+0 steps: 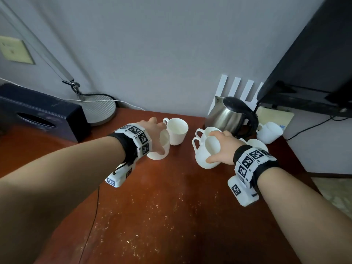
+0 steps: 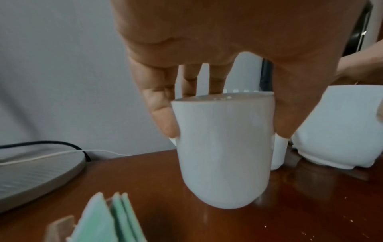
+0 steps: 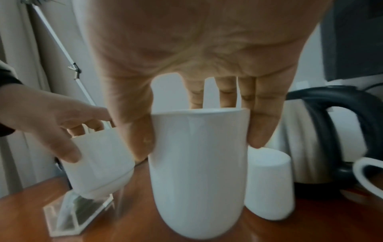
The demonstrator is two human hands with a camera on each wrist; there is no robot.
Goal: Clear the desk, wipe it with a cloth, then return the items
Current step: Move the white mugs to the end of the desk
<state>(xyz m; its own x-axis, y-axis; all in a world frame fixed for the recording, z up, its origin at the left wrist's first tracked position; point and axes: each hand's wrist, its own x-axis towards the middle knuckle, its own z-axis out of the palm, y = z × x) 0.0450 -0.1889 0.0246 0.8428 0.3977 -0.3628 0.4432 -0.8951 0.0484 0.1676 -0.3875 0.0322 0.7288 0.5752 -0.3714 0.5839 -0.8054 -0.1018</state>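
Observation:
On the red-brown desk (image 1: 171, 225) stand several white mugs. My left hand (image 1: 162, 142) grips one white mug (image 1: 159, 149) from above by its rim, thumb on one side and fingers on the other; in the left wrist view this mug (image 2: 223, 155) sits between the fingers (image 2: 161, 117). From the right wrist view it hangs tilted just off the desk (image 3: 99, 163). My right hand (image 1: 211, 147) grips a second white mug (image 1: 204, 159) the same way (image 3: 199, 172). Other mugs stand behind each hand (image 1: 178, 130) (image 1: 204, 133).
A steel kettle (image 1: 226, 115) with a black handle stands behind the right hand, with more mugs (image 1: 269, 131) to its right. A dark tissue box (image 1: 38, 119) and a lamp base (image 1: 99, 109) sit at the back left. A clear holder of green packets (image 2: 107, 221) is under my left wrist. Pale crumbs (image 1: 152, 206) dot the near desk.

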